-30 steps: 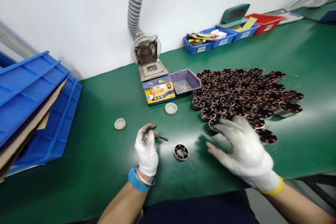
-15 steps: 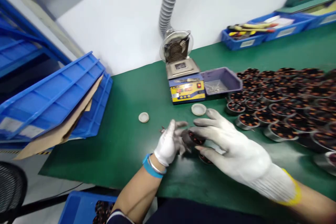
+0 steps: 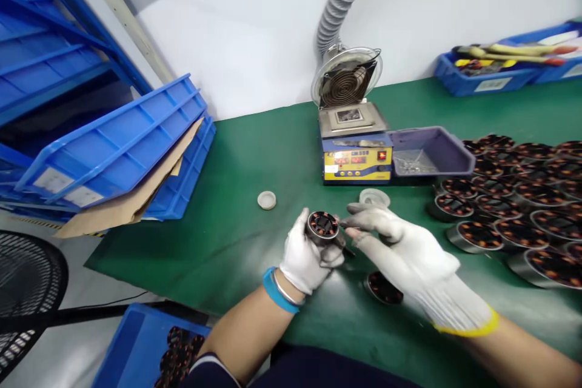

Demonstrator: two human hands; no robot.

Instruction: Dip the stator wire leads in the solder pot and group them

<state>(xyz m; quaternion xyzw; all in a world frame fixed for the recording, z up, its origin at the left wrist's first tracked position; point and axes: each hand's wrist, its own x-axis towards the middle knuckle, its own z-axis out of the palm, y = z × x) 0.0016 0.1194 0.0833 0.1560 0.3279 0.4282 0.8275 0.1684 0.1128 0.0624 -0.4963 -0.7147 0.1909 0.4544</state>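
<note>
My left hand (image 3: 309, 260), in a white glove, is closed round a motor stator (image 3: 322, 225), a round metal ring with copper windings. The stator's wound face is tilted up toward me. Gloved too, my right hand (image 3: 400, 248) pinches with thumb and forefinger at the stator's right side, on what looks like its thin wire lead (image 3: 349, 225). A dark strip (image 3: 348, 248) sticks out below the left hand's fingers. Another stator (image 3: 384, 288) lies on the green table under my right hand, partly hidden by it.
A solder pot (image 3: 357, 157) with a digital display stands at the back, beside a purple tray (image 3: 434, 154) of small bits. Rows of stators (image 3: 522, 212) fill the right. Two small round dishes (image 3: 267, 200) lie nearby. Blue bins (image 3: 122, 145) lean at left; a fan (image 3: 27, 297) stands below.
The stator in my left hand has turned its wound face up toward me. My right fingers, spread over it before, have drawn together into a pinch at its side. The view has shifted left.
</note>
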